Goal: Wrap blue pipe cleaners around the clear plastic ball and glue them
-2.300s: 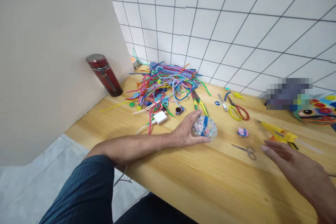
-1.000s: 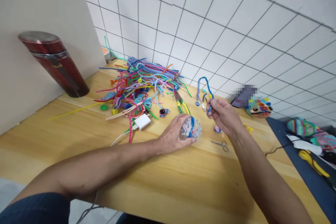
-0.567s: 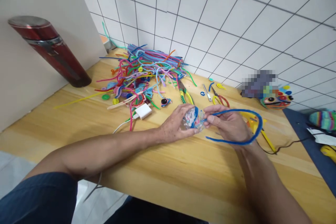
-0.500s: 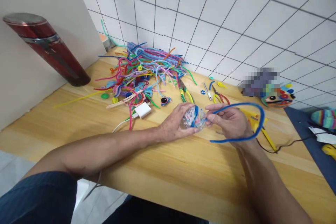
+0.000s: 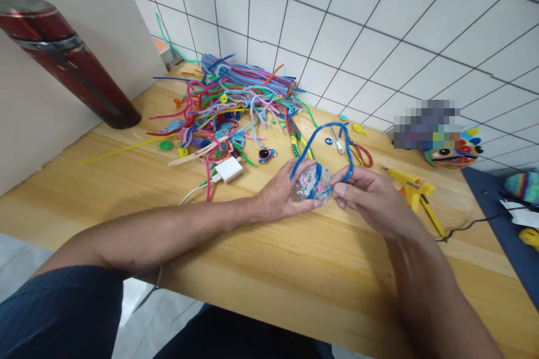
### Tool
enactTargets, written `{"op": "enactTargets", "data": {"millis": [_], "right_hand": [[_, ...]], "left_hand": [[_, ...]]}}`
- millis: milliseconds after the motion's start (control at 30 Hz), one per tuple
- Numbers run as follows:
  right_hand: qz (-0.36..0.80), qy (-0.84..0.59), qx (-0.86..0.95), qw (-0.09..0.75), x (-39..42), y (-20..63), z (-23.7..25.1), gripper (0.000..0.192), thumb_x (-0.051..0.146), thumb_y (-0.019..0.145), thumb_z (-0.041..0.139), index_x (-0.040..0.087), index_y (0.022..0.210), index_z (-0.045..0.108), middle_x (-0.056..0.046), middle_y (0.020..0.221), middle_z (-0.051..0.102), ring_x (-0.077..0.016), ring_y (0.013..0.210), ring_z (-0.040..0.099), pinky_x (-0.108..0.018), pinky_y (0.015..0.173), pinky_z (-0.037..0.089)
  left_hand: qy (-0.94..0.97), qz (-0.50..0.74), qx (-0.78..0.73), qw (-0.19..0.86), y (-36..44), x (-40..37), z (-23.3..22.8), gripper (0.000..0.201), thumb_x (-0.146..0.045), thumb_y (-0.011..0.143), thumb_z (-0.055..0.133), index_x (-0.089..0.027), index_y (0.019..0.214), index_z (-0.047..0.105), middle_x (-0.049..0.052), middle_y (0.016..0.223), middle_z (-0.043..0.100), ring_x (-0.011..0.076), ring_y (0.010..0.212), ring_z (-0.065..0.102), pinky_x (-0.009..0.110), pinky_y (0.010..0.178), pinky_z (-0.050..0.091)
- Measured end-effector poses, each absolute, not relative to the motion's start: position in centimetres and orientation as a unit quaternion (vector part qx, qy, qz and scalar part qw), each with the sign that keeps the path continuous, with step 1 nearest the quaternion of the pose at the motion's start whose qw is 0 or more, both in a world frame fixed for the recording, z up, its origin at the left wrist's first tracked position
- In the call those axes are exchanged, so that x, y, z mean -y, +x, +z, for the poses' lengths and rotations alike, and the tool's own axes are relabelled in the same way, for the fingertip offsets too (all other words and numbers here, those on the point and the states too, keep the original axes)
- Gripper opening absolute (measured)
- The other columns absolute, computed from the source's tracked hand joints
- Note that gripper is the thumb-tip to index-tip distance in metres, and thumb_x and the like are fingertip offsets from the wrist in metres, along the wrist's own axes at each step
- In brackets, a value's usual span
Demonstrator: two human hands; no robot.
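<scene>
My left hand is wrapped round a clear, rounded plastic piece that looks like part of a bottle, with bits of colour showing in it. A blue pipe cleaner runs round this piece, and its loose length arches up above it and bends down toward my left hand. On the right side of the plastic, my right hand pinches the pipe cleaner between thumb and fingers. The fingertips are close against the plastic; whether they touch it I cannot tell.
Behind my hands lies a heap of coloured pipe cleaners, with pliers and scissors nearby. A white charger sits left. A yellow glue gun lies right, and a red flask stands far left.
The blue pipe cleaner's loose length has swung from over my right hand to above the plastic piece. My right hand has turned slightly. The whole view has shifted a little.
</scene>
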State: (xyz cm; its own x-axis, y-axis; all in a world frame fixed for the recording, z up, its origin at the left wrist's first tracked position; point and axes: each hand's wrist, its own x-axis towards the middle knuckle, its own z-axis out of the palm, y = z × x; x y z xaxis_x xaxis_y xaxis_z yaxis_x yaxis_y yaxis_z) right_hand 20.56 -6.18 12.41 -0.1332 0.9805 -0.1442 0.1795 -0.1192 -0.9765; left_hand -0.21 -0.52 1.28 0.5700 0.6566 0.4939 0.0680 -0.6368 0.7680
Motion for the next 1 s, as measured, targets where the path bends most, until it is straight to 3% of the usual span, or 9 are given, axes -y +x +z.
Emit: {"op": "enactTargets", "data": {"millis": [133, 467, 600, 733, 1000], "right_hand": [[0.555, -0.520, 0.524, 0.383, 6.3, 20.9, 12.7, 0.042, 0.058, 0.072, 0.096, 0.022, 0.087, 0.080, -0.001, 0.073, 0.069, -0.0118, 0.058, 0.056, -0.026, 0.051, 0.049], [0.468, -0.560, 0.560, 0.392, 6.2, 19.7, 11.3, 0.029, 0.049, 0.078, 0.090, 0.023, 0.085, 0.077, 0.001, 0.071, 0.067, -0.0110, 0.057, 0.051, -0.025, 0.051, 0.043], [0.432, -0.568, 0.575, 0.399, 6.2, 19.3, 11.3, 0.024, 0.044, 0.079, 0.087, 0.025, 0.079, 0.073, 0.001, 0.070, 0.067, -0.0142, 0.062, 0.059, -0.028, 0.058, 0.049], [0.409, -0.562, 0.595, 0.405, 6.2, 19.2, 11.2, 0.019, 0.040, 0.080, 0.085, 0.024, 0.085, 0.075, 0.000, 0.077, 0.073, -0.0159, 0.068, 0.065, -0.029, 0.064, 0.055], [0.391, -0.569, 0.595, 0.411, 6.2, 19.1, 10.9, 0.017, 0.037, 0.078, 0.084, 0.023, 0.085, 0.075, 0.000, 0.073, 0.073, -0.0162, 0.068, 0.066, -0.029, 0.064, 0.056]], "left_hand": [[0.812, 0.428, -0.201, 0.342, -0.1, 0.4, 1.1, 0.081, -0.047, 0.093, 0.078, -0.023, 0.160, 0.039, 0.020, 0.155, 0.055, 0.0374, 0.151, 0.051, 0.062, 0.127, 0.046], [0.808, 0.447, -0.183, 0.337, 0.1, 0.1, 0.4, 0.084, -0.046, 0.092, 0.080, -0.028, 0.161, 0.035, 0.018, 0.155, 0.054, 0.0365, 0.149, 0.052, 0.062, 0.125, 0.047], [0.806, 0.451, -0.173, 0.343, 0.1, 0.1, 0.4, 0.084, -0.044, 0.091, 0.080, -0.028, 0.161, 0.036, 0.017, 0.156, 0.054, 0.0368, 0.150, 0.051, 0.062, 0.126, 0.046], [0.804, 0.445, -0.182, 0.350, 0.0, 0.3, 0.7, 0.081, -0.044, 0.092, 0.080, -0.028, 0.159, 0.038, 0.017, 0.155, 0.055, 0.0361, 0.149, 0.052, 0.060, 0.125, 0.048], [0.805, 0.460, -0.166, 0.336, 0.2, 0.1, 0.4, 0.082, -0.047, 0.094, 0.078, -0.028, 0.161, 0.034, 0.017, 0.154, 0.054, 0.0355, 0.149, 0.052, 0.061, 0.124, 0.048]]}}
